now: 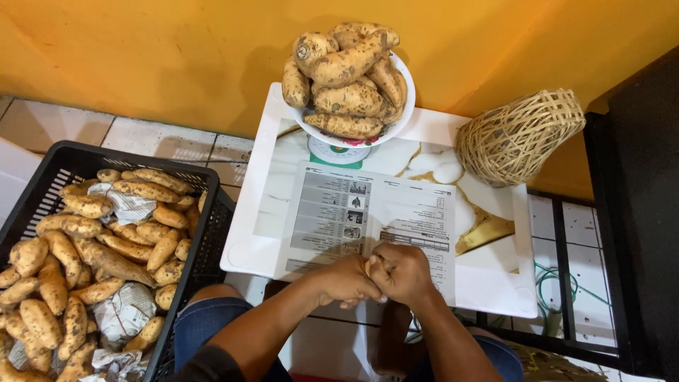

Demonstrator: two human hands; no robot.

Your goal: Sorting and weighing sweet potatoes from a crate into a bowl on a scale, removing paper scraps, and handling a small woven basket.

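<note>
While your two hands meet at the near edge of the small white table (495, 283), the scale pan is already loaded: a heap of sweet potatoes (346, 78) fills the white bowl (404, 106) on the green-and-white kitchen scale (339, 152). Your left hand (346, 279) and right hand (404, 272) are both curled closed, pressed together over the lower edge of the printed paper sheet (375, 216) lying flat on the table. Something pale peeks between the fingers, but I cannot tell what it is, or whether you are pinching the sheet itself. The sheet is not yet folded. Over on your left, the black plastic crate (205, 247) holds plenty more sweet potatoes (92, 255) among crumpled paper, so most of the stock looks untouched. A woven basket (516, 138) lies tipped at the table's far right corner.
</note>
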